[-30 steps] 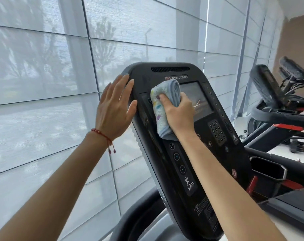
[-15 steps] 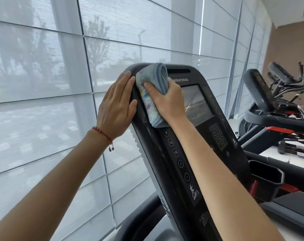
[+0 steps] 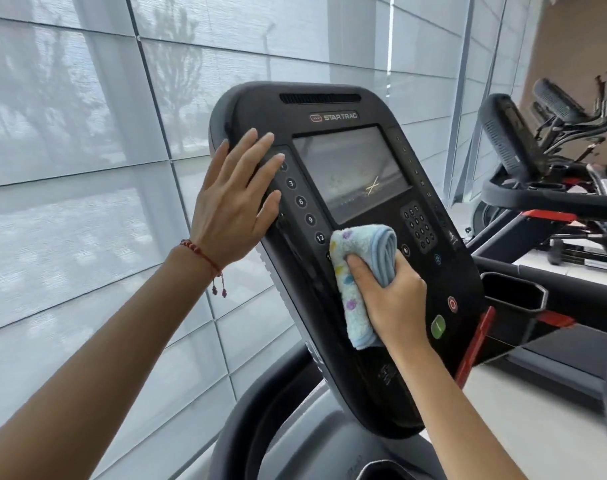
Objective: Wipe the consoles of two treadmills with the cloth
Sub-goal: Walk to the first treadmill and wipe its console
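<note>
A black treadmill console [image 3: 330, 109] with a screen and button rows fills the middle of the head view. My right hand [image 3: 387, 292] grips a folded light-blue cloth [image 3: 361, 258] with coloured spots and presses it on the console just below the screen. With straight fingers, my left hand [image 3: 236, 199] lies flat against the console's left edge, beside the numbered buttons. A second treadmill's console [image 3: 506, 136] stands further off on the right, seen from the side.
Large windows with pale blinds [image 3: 87, 168] run along the left and behind the console. A black cup holder [image 3: 517, 292] and a red strip [image 3: 475, 344] sit at the console's right side. More gym machines [image 3: 572, 109] stand at the far right.
My right hand has carried the cloth from the console's top left corner down to below the screen. My left hand has stayed on the left edge. The view has shifted.
</note>
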Action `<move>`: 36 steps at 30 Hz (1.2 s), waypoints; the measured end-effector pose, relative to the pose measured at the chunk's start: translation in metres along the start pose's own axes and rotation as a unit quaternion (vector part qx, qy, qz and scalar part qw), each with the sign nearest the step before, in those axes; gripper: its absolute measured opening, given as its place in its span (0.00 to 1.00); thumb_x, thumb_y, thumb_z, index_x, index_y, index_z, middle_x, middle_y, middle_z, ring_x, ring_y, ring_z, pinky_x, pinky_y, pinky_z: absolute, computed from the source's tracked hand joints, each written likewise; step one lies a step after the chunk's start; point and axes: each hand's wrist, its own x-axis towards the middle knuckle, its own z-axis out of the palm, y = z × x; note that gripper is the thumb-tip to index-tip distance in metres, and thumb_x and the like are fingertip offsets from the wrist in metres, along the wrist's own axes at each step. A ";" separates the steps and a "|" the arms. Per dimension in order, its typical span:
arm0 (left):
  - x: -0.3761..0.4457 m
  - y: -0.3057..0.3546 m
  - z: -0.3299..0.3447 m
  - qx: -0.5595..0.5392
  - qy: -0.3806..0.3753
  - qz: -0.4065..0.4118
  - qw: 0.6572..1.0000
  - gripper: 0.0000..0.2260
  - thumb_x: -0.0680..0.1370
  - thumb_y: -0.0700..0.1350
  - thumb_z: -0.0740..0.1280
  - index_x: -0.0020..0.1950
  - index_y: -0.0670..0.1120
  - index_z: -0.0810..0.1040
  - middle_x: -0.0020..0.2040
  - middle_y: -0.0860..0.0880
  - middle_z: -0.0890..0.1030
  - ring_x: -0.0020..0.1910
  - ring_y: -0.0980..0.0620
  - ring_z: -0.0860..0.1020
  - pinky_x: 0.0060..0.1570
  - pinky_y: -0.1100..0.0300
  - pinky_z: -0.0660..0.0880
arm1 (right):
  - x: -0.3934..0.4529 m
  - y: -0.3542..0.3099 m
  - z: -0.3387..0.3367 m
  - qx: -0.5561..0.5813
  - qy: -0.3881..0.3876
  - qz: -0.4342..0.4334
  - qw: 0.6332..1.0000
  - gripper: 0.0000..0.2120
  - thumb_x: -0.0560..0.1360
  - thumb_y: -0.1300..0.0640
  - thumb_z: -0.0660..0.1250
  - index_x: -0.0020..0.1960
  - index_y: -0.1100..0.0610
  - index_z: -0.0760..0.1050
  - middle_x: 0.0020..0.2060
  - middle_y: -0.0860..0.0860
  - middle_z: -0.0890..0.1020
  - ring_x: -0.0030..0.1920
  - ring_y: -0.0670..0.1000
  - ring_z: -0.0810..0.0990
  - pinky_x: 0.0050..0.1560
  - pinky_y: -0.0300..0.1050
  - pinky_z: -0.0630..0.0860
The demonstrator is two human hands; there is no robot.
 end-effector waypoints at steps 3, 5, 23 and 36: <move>0.000 0.001 0.000 0.016 -0.010 0.016 1.000 0.19 0.81 0.46 0.53 0.64 0.37 0.74 0.67 0.39 0.72 0.70 0.42 0.63 0.70 0.43 0.57 | -0.013 0.008 -0.005 -0.007 0.039 0.035 0.999 0.09 0.69 0.48 0.71 0.44 0.50 0.74 0.38 0.47 0.81 0.41 0.48 0.81 0.46 0.49 0.80; 0.001 0.001 0.000 0.030 -0.014 0.022 0.999 0.19 0.82 0.45 0.52 0.63 0.37 0.74 0.66 0.40 0.73 0.70 0.41 0.64 0.70 0.43 0.56 | -0.011 0.003 0.000 -0.026 0.066 0.046 0.996 0.12 0.70 0.47 0.71 0.44 0.54 0.74 0.38 0.49 0.81 0.40 0.50 0.81 0.46 0.52 0.79; -0.005 0.025 0.008 0.029 -0.036 0.097 0.994 0.20 0.80 0.51 0.57 0.58 0.38 0.79 0.60 0.39 0.78 0.65 0.39 0.71 0.68 0.36 0.56 | -0.023 0.023 -0.011 0.000 0.033 0.015 0.999 0.10 0.68 0.49 0.73 0.40 0.49 0.72 0.36 0.48 0.80 0.37 0.48 0.81 0.41 0.46 0.80; -0.019 0.049 0.010 0.031 -0.047 0.070 0.996 0.18 0.78 0.48 0.57 0.58 0.39 0.79 0.60 0.40 0.78 0.62 0.39 0.72 0.68 0.38 0.56 | 0.136 0.062 -0.032 -0.074 0.071 0.023 0.994 0.18 0.73 0.47 0.68 0.50 0.62 0.76 0.46 0.57 0.82 0.48 0.56 0.79 0.44 0.40 0.67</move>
